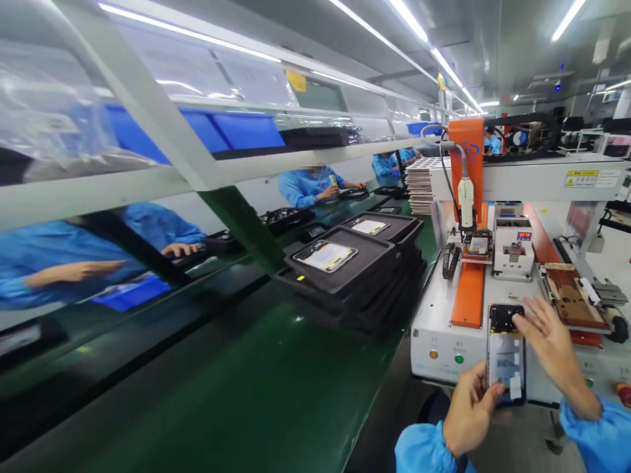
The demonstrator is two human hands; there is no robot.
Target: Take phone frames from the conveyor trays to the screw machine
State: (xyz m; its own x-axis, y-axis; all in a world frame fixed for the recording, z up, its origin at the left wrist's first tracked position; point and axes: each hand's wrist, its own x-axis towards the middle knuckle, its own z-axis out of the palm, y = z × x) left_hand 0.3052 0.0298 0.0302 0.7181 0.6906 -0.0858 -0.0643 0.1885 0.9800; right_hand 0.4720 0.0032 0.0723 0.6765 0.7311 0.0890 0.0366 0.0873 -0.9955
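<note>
A partly assembled smartphone point(506, 355) is held upright, with a black top end and a pale lower part carrying small white patches. My left hand point(470, 407) grips its lower left edge, the thumb lying over the front. Beside the upper right corner is my right hand point(552, 345), its fingers spread and the thumb close to the black part; whether the thumb touches it I cannot tell. Just behind the phone stands a white desktop machine point(522, 177) with an orange head point(466, 171) and a screwdriver spindle over a small fixture point(478, 244).
Stacked black trays point(340, 276) stand on the green conveyor belt point(276, 387) to the left. Brown fixture plate point(574, 295) sits at the machine's right. Co-workers in blue point(310, 187) sit across the line. A slanting white frame post point(133, 92) crosses the upper left.
</note>
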